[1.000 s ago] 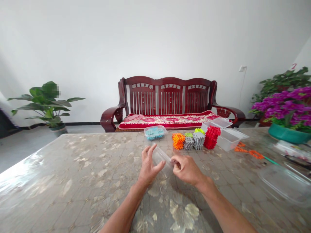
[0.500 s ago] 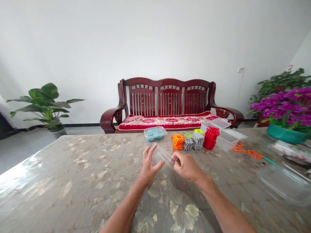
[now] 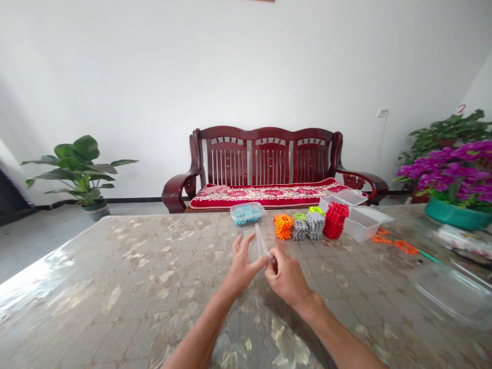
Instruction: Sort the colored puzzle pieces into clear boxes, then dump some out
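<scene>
Over the middle of the table a thin-walled clear plastic box (image 3: pixel 260 241) is tilted up between my hands; it may be a lid, since its see-through walls are hard to make out. My left hand (image 3: pixel 243 264) curves round its near left side, thumb and fingers spaced apart and touching it. My right hand (image 3: pixel 285 272) pinches its right edge with closed fingers. Beyond them sits a clear box of blue pieces (image 3: pixel 247 213). Right of that stand stacks of interlocking plastic pieces: orange (image 3: pixel 283 227), grey (image 3: pixel 315 226) and red (image 3: pixel 335 220), with some yellow-green pieces (image 3: pixel 316 210) behind.
An open translucent box (image 3: pixel 361 225) stands beside the red stack. Farther right lie linked orange pieces (image 3: pixel 405 247), a clear plastic tray or lid (image 3: pixel 453 294) and a teal pot of purple flowers (image 3: pixel 457 212). A wooden bench (image 3: pixel 269 154) is behind the patterned table (image 3: pixel 115 287).
The clear plastic box has turned, showing a narrower edge. My right hand has moved slightly left and down, closer to my left hand. The camera view has shifted a little.
</scene>
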Demonstrator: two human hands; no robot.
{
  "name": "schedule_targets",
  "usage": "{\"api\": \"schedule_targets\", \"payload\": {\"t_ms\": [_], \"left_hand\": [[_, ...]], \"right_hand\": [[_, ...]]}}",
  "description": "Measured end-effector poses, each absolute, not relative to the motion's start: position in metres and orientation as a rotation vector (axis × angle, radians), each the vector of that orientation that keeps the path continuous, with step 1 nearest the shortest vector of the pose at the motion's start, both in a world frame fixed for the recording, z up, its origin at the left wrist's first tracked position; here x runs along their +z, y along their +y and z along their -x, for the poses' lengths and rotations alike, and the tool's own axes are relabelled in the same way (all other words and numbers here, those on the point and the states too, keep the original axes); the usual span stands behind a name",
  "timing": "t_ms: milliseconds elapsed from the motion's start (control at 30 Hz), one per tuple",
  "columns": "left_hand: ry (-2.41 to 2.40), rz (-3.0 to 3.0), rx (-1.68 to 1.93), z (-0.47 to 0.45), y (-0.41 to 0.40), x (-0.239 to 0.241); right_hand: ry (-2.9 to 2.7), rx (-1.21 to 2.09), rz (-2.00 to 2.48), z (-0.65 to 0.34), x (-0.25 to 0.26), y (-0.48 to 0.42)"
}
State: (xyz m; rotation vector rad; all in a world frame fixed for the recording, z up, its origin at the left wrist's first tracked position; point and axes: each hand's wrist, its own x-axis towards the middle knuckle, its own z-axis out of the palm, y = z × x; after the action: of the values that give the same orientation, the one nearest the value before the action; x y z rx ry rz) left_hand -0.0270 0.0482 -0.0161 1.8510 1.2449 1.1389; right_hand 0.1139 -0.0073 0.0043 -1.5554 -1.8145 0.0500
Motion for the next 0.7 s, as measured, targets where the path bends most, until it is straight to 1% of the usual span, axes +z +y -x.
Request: {"api": "schedule_targets", "payload": {"t_ms": [133,300,500,700], "left_hand": [[1.242,-1.844,1.179,0.025,0.048,-0.016],[1.367,-1.800,1.185,0.035,0.051,-0.012],[1.491,-1.721,1.134,0.046,0.059,-0.016],[1.575,-1.593,1.110,0.058,0.067,-0.021]], "right_hand": [[-1.775,0.055,1.605,-0.123,0.007,-0.006],[-1.618,0.017,1.722,-0.142,0.011,-0.004],[-1.656,0.052,1.778,-0.163,0.011,-0.002],[-1.676,-0.061,1.969,-0.181,0.006,-0.001]]}}
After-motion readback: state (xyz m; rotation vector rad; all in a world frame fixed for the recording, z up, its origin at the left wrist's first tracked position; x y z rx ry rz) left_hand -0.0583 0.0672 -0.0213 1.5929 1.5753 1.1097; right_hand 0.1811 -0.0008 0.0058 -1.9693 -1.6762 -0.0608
